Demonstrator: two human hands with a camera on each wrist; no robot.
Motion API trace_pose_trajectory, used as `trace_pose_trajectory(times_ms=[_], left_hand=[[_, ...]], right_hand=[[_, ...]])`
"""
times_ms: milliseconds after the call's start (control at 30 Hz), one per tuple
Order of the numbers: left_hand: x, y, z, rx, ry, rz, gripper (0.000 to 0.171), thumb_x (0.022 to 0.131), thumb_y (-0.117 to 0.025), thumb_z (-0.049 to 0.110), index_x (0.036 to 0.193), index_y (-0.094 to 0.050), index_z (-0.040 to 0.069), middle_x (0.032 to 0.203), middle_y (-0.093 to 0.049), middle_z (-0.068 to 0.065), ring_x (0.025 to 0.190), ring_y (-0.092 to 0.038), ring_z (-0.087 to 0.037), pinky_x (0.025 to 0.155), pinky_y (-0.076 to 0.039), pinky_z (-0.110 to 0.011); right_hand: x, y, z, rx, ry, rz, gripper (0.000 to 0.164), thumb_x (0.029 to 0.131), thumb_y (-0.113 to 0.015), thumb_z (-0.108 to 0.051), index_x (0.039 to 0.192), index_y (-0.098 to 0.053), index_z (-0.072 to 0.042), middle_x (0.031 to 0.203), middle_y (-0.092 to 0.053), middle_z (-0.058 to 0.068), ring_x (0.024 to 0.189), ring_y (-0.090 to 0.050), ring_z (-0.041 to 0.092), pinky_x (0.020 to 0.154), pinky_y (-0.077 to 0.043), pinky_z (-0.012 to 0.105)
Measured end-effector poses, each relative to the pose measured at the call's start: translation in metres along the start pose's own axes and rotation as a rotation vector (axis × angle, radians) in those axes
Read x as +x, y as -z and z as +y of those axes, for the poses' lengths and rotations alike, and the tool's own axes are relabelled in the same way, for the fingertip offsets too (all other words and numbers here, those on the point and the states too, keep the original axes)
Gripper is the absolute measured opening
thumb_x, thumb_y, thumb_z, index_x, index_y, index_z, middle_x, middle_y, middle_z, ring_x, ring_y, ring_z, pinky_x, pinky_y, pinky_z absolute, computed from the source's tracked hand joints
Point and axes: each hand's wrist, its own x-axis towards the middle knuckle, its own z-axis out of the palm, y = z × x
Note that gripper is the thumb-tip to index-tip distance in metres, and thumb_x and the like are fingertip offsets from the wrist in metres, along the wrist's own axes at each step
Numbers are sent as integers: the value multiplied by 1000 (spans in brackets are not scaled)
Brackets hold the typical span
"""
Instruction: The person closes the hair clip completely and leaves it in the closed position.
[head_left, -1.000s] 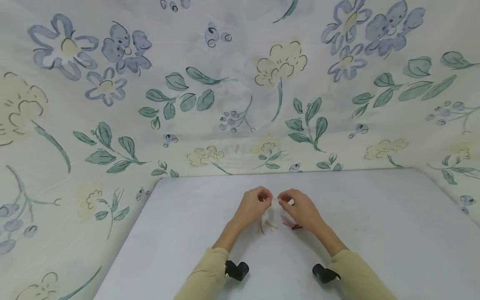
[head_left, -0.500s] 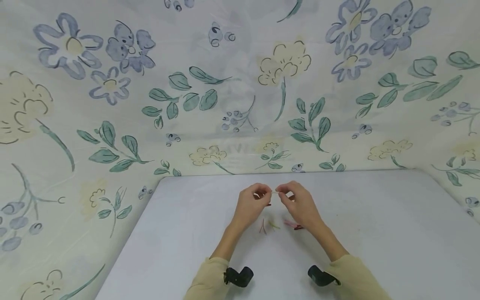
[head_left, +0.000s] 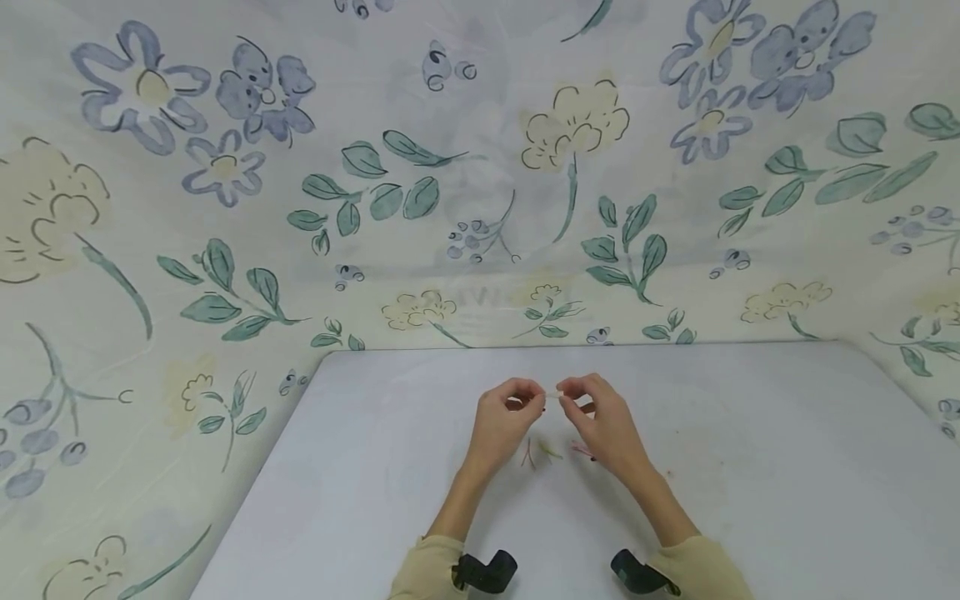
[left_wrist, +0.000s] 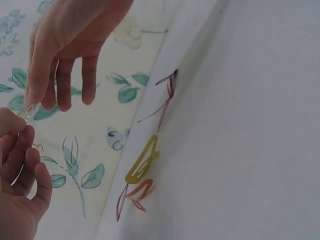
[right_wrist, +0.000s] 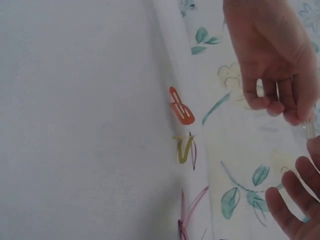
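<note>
Between the fingertips of both hands is a small, slim, pale snap hair clip point(right_wrist: 308, 129), partly hidden by the fingers. My left hand point(head_left: 504, 425) pinches one end of it between thumb and index finger. The thumb and index finger of my right hand point(head_left: 606, 421) pinch the other end, and its remaining fingers hang loosely in the left wrist view. Below the hands, spread out on the white table, are an orange snap clip point(right_wrist: 182, 107), a yellow snap clip point(left_wrist: 143, 161) and some dark pink snap clips point(left_wrist: 169, 95), bent open.
The white table point(head_left: 360, 467) runs back to a wall of floral cloth point(head_left: 480, 192). A black wrist camera point(head_left: 486, 572) is strapped to the left sleeve, with another black camera point(head_left: 637, 572) on the right.
A small gap between the hands has closed, and the pale clip now spans both sets of fingertips. The hands rose slightly, then came down a little. The clips on the table stay put.
</note>
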Motion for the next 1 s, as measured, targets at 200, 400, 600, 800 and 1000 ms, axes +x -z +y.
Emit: trace_pose_trajectory(times_ms=[200, 400, 600, 800, 1000], left_hand=[[-6, 0, -6, -3, 60, -17, 6, 90, -68, 10, 91, -72, 6, 86, -68, -4, 84, -58, -13, 79, -48, -25], [-14, 5, 12, -23, 88, -54, 7, 89, -66, 4, 91, -70, -1, 84, -66, -6, 83, -57, -15, 77, -48, -25], [-19, 11, 26, 1, 61, -65, 7, 88, -65, 1, 91, -70, -3, 83, -64, -4, 80, -55, -11, 76, -48, -26], [-19, 13, 27, -7, 35, -84, 8, 87, -65, 0, 92, -70, -4, 84, -66, -5, 82, -56, -13, 78, -49, -29], [-19, 13, 31, -24, 12, -82, 8, 86, -65, -1, 92, -70, -4, 84, -66, -8, 83, -56, -17, 80, -48, -33]], right_hand=[[-9, -3, 7, 28, -29, -48, 15, 92, -68, -7, 107, -64, -6, 97, -63, 3, 93, -61, 17, 78, -56, 31], [-11, -4, 8, 1, -14, -67, 9, 93, -67, -6, 101, -63, -7, 94, -62, 1, 91, -60, 16, 77, -56, 33], [-12, -5, 6, -25, -3, -92, 8, 93, -66, -4, 100, -63, -6, 94, -62, 1, 90, -60, 16, 75, -55, 31], [-13, -2, 3, -41, 23, -81, 8, 93, -65, -3, 100, -63, -6, 95, -62, 2, 91, -61, 17, 76, -55, 34], [-11, 0, 1, -49, 54, -72, 9, 92, -66, -2, 100, -63, -6, 94, -62, 2, 92, -61, 18, 76, -55, 35]])
